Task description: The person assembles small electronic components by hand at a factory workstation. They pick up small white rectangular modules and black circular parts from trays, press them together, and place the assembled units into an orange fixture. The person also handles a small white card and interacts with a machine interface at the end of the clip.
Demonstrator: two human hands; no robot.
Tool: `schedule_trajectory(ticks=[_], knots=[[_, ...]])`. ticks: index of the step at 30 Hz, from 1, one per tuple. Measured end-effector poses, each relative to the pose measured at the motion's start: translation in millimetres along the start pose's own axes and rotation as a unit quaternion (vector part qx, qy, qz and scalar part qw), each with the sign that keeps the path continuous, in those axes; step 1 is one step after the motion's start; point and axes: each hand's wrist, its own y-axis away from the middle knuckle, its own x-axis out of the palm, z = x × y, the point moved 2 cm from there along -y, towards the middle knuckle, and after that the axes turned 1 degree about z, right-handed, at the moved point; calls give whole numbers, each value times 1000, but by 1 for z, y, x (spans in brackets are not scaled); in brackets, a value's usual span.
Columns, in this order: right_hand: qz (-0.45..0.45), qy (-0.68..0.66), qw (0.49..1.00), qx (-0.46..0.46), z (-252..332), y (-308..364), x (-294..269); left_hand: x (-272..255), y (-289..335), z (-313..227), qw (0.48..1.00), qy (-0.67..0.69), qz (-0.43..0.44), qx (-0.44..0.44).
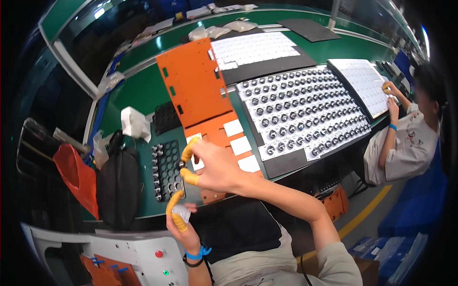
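My right hand [214, 164], with yellow finger cots, pinches a small dark round part [182, 164] over a black tray with round holes [172, 177]. Several black knob-like parts [156, 174] fill the tray's left column. Closer to me, my left hand [183, 229] holds a small white plate [182, 212] between its yellow-capped thumb and finger. Beyond my right hand lies an orange fixture [225, 127] with white square plates [240, 146] set in it; one of them is partly hidden by my fingers. Its orange lid [193, 81] stands raised at the back.
Right of the fixture, a white panel [296, 106] carries rows of black round parts. A co-worker [405, 128] handles another white panel [359, 86] at the far right. A black bag [119, 178], a red bag [76, 176] and a white crumpled wrapper [135, 123] are on the left.
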Motion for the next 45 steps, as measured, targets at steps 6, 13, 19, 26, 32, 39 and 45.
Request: schedule_trajectory(ticks=[6, 13, 19, 26, 32, 39, 45], knots=[[-27, -143, 989, -28, 13, 39, -25, 42, -21, -40, 981, 175, 56, -69], [60, -157, 986, 3, 14, 58, -23, 45, -24, -24, 932, 328, 127, -91], [57, -143, 988, 5, 12, 56, -23, 52, -24, -24, 932, 320, 141, -90], [98, -158, 982, 40, 21, 59, -24, 46, -20, -33, 976, 185, 112, 17], [73, -110, 991, 32, 39, 59, -16, 38, -17, -30, 973, 191, 127, 22], [13, 2, 1000, -27, 50, 69, -7, 45, -19, -30, 944, 311, 102, -41], [18, -26, 999, -10, 47, 67, -10, 47, -18, -24, 944, 310, 105, -33]])
